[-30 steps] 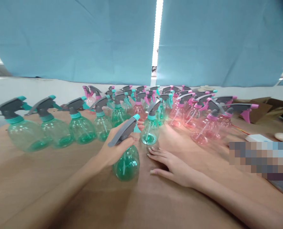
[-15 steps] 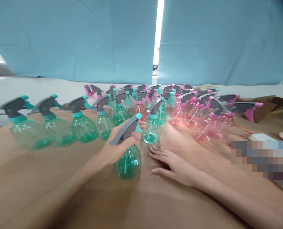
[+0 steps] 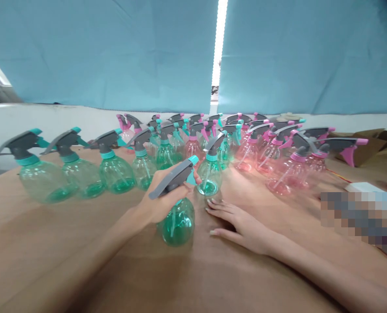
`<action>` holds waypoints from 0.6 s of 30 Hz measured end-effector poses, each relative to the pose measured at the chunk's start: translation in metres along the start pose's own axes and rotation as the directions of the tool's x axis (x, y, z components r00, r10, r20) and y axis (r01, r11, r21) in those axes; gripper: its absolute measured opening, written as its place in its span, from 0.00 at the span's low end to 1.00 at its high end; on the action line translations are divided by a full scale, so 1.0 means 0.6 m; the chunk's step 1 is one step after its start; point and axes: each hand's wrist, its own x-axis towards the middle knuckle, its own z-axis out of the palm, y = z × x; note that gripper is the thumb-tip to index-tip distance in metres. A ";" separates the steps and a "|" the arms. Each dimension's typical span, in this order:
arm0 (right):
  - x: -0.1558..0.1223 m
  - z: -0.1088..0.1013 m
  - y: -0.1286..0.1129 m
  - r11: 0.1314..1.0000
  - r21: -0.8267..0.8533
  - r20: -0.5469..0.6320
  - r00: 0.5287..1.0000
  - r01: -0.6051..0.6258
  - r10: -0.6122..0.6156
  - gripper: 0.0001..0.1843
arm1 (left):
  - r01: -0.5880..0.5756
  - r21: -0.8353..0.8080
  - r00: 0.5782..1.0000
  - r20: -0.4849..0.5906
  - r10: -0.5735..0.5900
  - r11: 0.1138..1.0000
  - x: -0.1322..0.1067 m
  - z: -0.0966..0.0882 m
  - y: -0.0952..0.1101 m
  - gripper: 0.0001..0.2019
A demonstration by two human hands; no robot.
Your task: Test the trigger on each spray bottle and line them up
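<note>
My left hand (image 3: pixel 162 198) is wrapped round the neck of a green spray bottle (image 3: pixel 178 221) with a grey trigger head and teal nozzle, which stands on the brown table (image 3: pixel 82 243) just in front of me. A finger lies along the trigger. My right hand (image 3: pixel 237 219) lies flat on the table to the right of that bottle, fingers stretched out and holding nothing. Another green bottle (image 3: pixel 209 176) stands just beyond my fingertips.
A row of green spray bottles (image 3: pixel 79 167) runs to the left, and several more green and pink ones crowd the back middle. Pink spray bottles (image 3: pixel 288 174) stand at the right. A cardboard box (image 3: pixel 382 143) and a white object (image 3: pixel 359 187) lie at far right.
The view has drifted slightly, shifting everything a little to the right. My hands and the held bottle keep nearly the same pose.
</note>
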 end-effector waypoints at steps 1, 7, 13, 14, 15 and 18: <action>0.000 0.000 0.000 1.000 -0.001 0.002 1.000 0.000 0.000 0.33 | 0.000 0.003 1.000 0.006 0.000 1.000 0.000 -0.001 0.002 0.12; 0.000 -0.001 -0.001 1.000 -0.023 0.016 1.000 -0.010 0.010 0.34 | -0.050 0.041 0.999 0.000 0.050 0.998 -0.001 -0.002 0.005 0.04; 0.001 -0.002 -0.002 1.000 -0.027 0.025 1.000 -0.004 0.005 0.34 | -0.041 -0.001 0.999 -0.006 0.041 0.999 -0.001 0.001 0.003 0.03; 0.000 -0.002 -0.002 1.000 -0.031 0.027 1.000 -0.004 0.005 0.34 | -0.037 -0.002 0.999 -0.004 0.037 0.999 -0.001 0.001 0.003 0.04; 0.000 -0.002 -0.002 0.999 -0.036 0.028 1.000 -0.006 0.007 0.34 | -0.026 0.000 1.000 -0.005 0.026 1.000 -0.001 0.002 0.003 0.05; 0.000 -0.002 -0.002 0.999 -0.047 0.031 0.999 -0.018 0.020 0.34 | 0.025 0.035 0.999 -0.044 -0.023 0.999 -0.001 0.006 0.003 0.12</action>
